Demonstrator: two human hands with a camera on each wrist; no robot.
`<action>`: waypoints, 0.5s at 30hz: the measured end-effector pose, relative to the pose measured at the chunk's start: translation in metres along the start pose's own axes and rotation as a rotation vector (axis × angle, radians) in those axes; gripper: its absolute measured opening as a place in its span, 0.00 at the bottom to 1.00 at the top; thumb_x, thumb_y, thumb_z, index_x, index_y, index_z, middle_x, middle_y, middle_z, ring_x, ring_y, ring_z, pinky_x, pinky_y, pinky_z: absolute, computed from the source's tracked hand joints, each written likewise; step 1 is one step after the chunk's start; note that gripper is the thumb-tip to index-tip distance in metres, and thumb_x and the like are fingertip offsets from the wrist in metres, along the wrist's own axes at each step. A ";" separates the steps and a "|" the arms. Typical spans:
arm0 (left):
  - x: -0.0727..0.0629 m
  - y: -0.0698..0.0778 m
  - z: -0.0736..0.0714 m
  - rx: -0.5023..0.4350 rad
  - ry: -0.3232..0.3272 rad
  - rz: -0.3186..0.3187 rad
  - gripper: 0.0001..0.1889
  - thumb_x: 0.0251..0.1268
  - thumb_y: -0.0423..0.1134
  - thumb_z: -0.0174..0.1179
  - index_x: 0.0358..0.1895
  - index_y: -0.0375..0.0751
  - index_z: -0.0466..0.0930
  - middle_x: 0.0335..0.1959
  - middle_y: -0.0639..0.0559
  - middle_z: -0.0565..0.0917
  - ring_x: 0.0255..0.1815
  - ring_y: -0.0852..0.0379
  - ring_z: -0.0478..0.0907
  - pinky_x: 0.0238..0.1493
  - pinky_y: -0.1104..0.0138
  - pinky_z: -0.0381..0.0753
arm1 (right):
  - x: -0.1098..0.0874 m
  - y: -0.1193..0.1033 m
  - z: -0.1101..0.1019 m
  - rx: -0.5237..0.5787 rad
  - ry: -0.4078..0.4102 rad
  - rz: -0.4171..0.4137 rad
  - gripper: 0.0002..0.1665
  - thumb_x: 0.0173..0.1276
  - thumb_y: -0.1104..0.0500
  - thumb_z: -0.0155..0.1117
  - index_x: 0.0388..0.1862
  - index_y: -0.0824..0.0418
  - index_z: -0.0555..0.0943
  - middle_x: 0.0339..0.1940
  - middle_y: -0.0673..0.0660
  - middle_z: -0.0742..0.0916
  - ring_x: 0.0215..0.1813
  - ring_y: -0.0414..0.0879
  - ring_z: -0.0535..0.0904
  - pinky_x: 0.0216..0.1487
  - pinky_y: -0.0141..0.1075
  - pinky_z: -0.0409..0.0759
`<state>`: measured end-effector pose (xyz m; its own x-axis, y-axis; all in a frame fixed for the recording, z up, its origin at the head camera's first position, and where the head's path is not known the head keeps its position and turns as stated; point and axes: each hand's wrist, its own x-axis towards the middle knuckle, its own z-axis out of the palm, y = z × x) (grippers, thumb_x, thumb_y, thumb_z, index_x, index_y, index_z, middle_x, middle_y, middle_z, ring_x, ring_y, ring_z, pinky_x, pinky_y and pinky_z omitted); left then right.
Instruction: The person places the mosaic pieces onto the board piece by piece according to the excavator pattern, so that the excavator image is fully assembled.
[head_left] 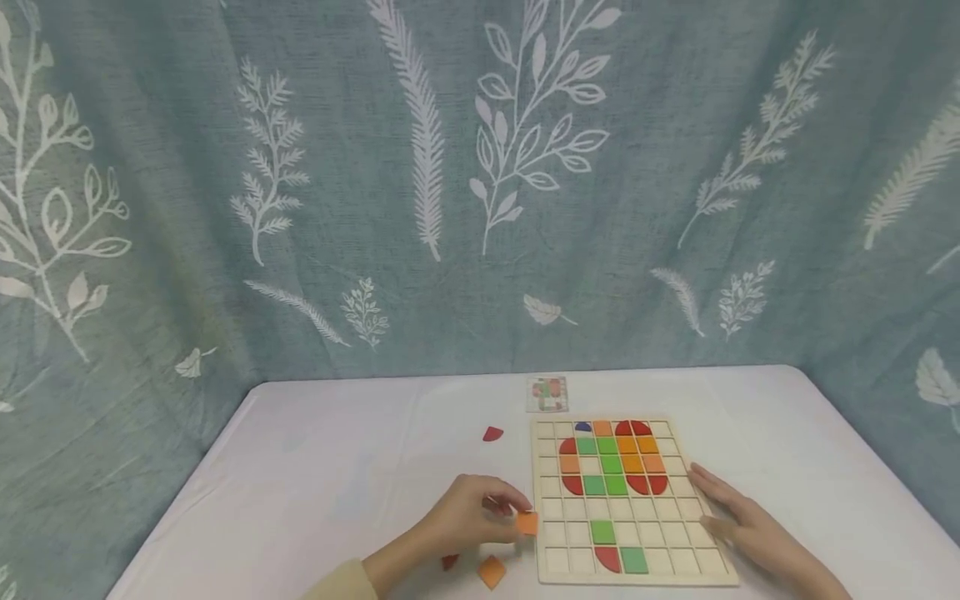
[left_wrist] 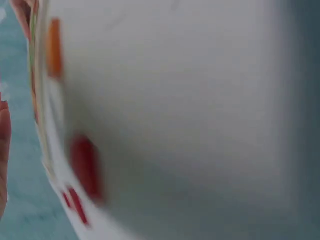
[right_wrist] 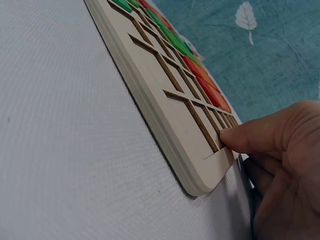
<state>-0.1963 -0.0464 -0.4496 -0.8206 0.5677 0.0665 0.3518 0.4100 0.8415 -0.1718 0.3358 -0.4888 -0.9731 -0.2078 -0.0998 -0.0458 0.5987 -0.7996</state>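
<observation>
At the left edge of a pale grid board [head_left: 555, 508], my left hand [head_left: 480, 512] pinches an orange square tile [head_left: 528, 523] between thumb and fingers. Something red shows under those fingers, partly hidden. On the opposite side, my right hand [head_left: 750, 529] rests against the board's right edge, fingers stretched along it. Its thumb [right_wrist: 250, 137] touches the board's top near a corner. Red, green and orange tiles, plus a blue piece [head_left: 583, 427], fill several upper cells. Lower down sit a green tile [head_left: 603, 532], a red quarter-round [head_left: 608, 559] and a teal tile [head_left: 634, 560].
Loose on the white table [head_left: 337, 467] lie an orange tile [head_left: 492, 572], a red piece [head_left: 449, 562] and a red quarter-round [head_left: 492, 434]. Behind the board is a small pattern card [head_left: 547, 394]. A leaf-print curtain [head_left: 450, 292] hangs beyond the table.
</observation>
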 end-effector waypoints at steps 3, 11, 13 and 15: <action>0.020 0.023 0.020 0.021 -0.026 0.021 0.10 0.46 0.39 0.71 0.35 0.49 0.85 0.32 0.66 0.84 0.32 0.70 0.76 0.39 0.75 0.76 | -0.002 0.002 0.000 -0.013 0.003 0.016 0.40 0.62 0.51 0.58 0.70 0.65 0.58 0.73 0.65 0.54 0.66 0.20 0.38 0.64 0.64 0.42; 0.061 0.067 0.072 0.240 -0.091 0.107 0.10 0.49 0.43 0.69 0.37 0.53 0.85 0.31 0.71 0.82 0.30 0.74 0.71 0.33 0.81 0.70 | 0.001 0.006 0.003 -0.033 0.042 -0.072 0.37 0.63 0.54 0.58 0.69 0.63 0.61 0.71 0.67 0.58 0.51 0.06 0.42 0.61 0.67 0.46; 0.066 0.070 0.082 0.265 -0.121 0.078 0.09 0.49 0.43 0.69 0.36 0.54 0.85 0.28 0.72 0.81 0.26 0.75 0.70 0.30 0.82 0.70 | 0.002 0.006 0.003 -0.021 0.046 -0.102 0.36 0.64 0.54 0.57 0.68 0.64 0.62 0.72 0.64 0.59 0.52 0.06 0.42 0.60 0.68 0.45; 0.068 0.071 0.090 0.256 -0.158 0.045 0.08 0.49 0.43 0.69 0.34 0.53 0.85 0.25 0.71 0.80 0.20 0.74 0.70 0.25 0.81 0.71 | 0.002 0.005 0.002 -0.016 0.054 -0.125 0.35 0.64 0.55 0.57 0.68 0.65 0.62 0.73 0.60 0.59 0.54 0.06 0.43 0.59 0.69 0.45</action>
<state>-0.1871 0.0856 -0.4340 -0.7284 0.6852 -0.0007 0.5049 0.5374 0.6755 -0.1738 0.3369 -0.4948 -0.9702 -0.2402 0.0324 -0.1710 0.5833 -0.7941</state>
